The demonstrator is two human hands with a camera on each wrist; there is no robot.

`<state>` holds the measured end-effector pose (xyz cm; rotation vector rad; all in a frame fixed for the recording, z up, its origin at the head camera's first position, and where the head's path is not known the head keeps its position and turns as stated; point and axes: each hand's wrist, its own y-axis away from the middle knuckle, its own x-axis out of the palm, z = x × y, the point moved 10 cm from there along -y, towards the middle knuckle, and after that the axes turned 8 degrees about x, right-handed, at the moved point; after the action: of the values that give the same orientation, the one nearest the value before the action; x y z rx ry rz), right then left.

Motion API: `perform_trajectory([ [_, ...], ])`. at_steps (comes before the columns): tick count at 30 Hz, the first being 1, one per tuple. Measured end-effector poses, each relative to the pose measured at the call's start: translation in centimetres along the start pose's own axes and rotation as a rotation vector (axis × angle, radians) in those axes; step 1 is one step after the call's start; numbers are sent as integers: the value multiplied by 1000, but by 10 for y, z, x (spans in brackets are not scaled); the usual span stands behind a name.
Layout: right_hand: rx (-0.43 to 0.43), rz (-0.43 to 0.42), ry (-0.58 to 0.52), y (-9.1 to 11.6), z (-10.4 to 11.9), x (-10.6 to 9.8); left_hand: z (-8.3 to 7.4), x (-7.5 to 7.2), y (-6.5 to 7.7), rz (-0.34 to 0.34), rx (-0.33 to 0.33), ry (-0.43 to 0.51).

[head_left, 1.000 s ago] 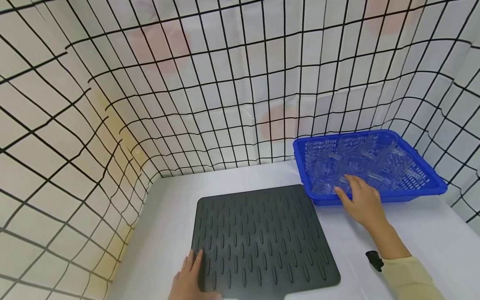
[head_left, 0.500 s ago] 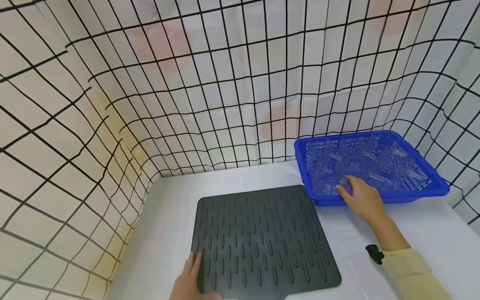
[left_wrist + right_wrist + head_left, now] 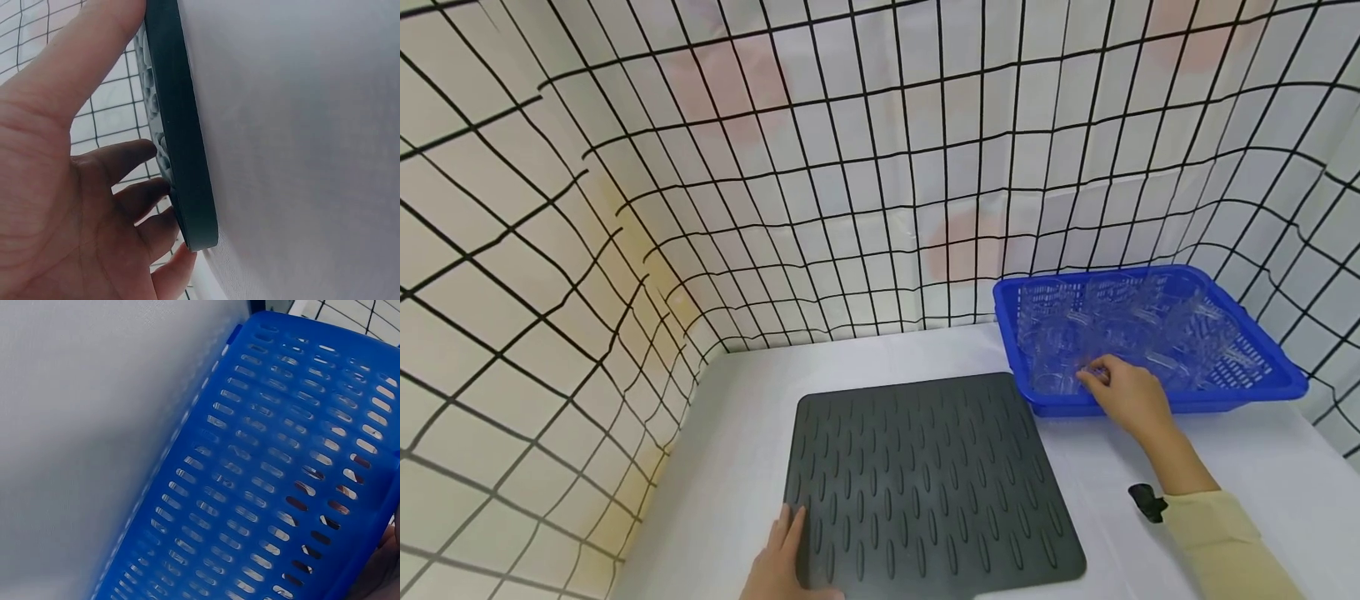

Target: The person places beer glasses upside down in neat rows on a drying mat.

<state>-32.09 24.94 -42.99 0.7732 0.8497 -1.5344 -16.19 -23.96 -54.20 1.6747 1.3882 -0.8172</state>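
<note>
Glass-clear cups [image 3: 1120, 329] crowd together in a blue plastic basket [image 3: 1285, 379] at the right of the head view. Over its near rim reaches my right hand [image 3: 1127, 396], thumb and forefinger pinching part of a clear cup near the front left corner. In the right wrist view the slotted basket wall [image 3: 250, 444] hides most of that hand and the cup. My left hand [image 3: 775, 562] rests at the lower left corner of a dark grey ridged mat [image 3: 925, 483]. The left wrist view shows its fingers [image 3: 134, 156] extended against the mat's edge [image 3: 187, 162].
Both mat and basket lie on a white-covered table [image 3: 730, 433]; the basket's front left corner meets the mat's far right corner. Black wire grid panels [image 3: 865, 183] rise behind and at both sides. A small black object [image 3: 1147, 502] is at the right sleeve.
My right thumb and forefinger have closed together at the clear cup, where they were spread before. The left hand stays at the mat's corner. The head view has shifted slightly.
</note>
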Motion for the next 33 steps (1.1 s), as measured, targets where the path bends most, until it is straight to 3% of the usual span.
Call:
perform_trajectory([
  [10, -21, -59, 17, -2, 3, -3, -3, -4, 1, 6, -38, 34],
  [20, -115, -169, -10, 4, 23, -15, -2, -3, 2, 13, -65, 38],
  [33, -167, -259, -100, 13, 40, -30, -3, -5, 5, 11, -53, 40],
])
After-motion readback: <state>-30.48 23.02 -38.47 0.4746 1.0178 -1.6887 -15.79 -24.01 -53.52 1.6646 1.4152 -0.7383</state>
